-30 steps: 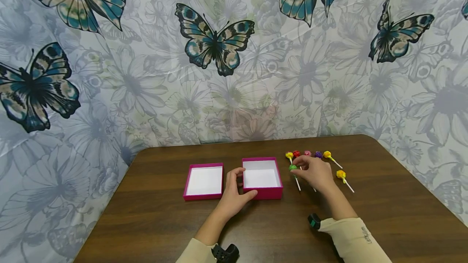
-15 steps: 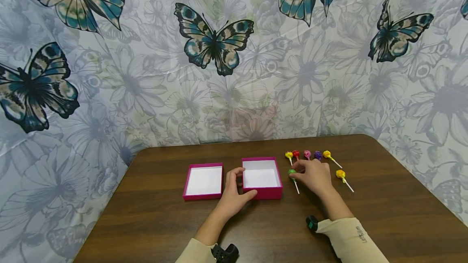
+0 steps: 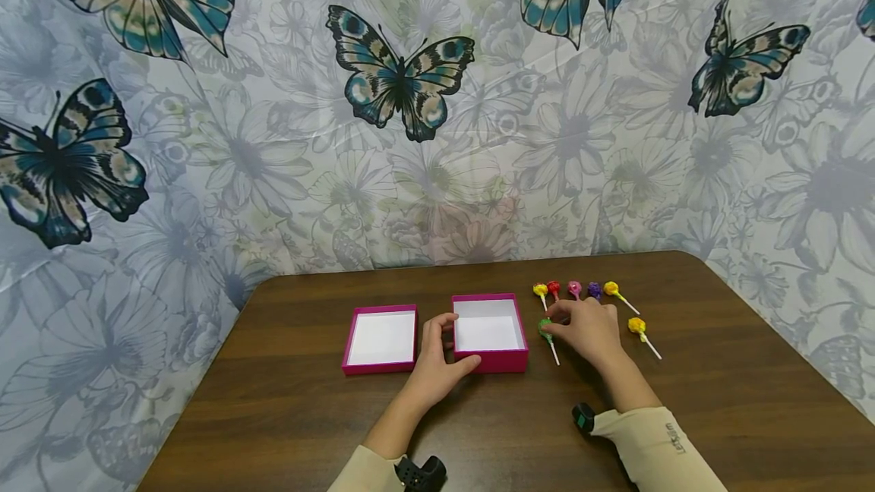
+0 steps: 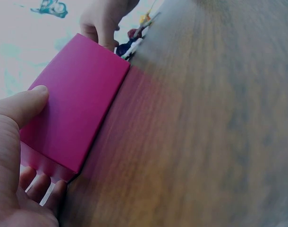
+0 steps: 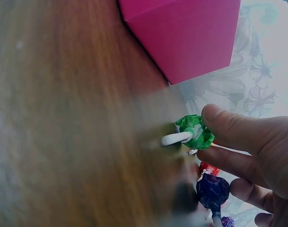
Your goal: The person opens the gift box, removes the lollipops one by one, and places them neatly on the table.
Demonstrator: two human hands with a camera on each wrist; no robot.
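My left hand (image 3: pixel 439 370) holds the open pink box (image 3: pixel 502 361) at its near left corner, thumb on the front face and fingers along the left side. In the left wrist view that thumb (image 4: pixel 28 105) lies flat against the pink wall. The box's white inside (image 3: pixel 488 325) holds nothing visible. To the right of it, my right hand (image 3: pixel 589 331) pinches a green lollipop (image 3: pixel 545 327) by its wrapped head, between thumb and forefinger. Its white stick points toward the near edge. In the right wrist view a dark purple lollipop (image 5: pixel 212 190) is close to the other fingers.
Left of the box lies its pink-rimmed lid (image 3: pixel 380 337), white inside up. Behind the right hand are yellow (image 3: pixel 540 290), red (image 3: pixel 554 289), pink (image 3: pixel 575 288) and purple (image 3: pixel 595 290) lollipops. Two more yellow lollipops (image 3: pixel 612 289) lie farther right on the brown table (image 3: pixel 519 431).
My right hand has shifted slightly left and closed its thumb and forefinger on the green lollipop, which moved a little left. The left hand and box have stayed put.
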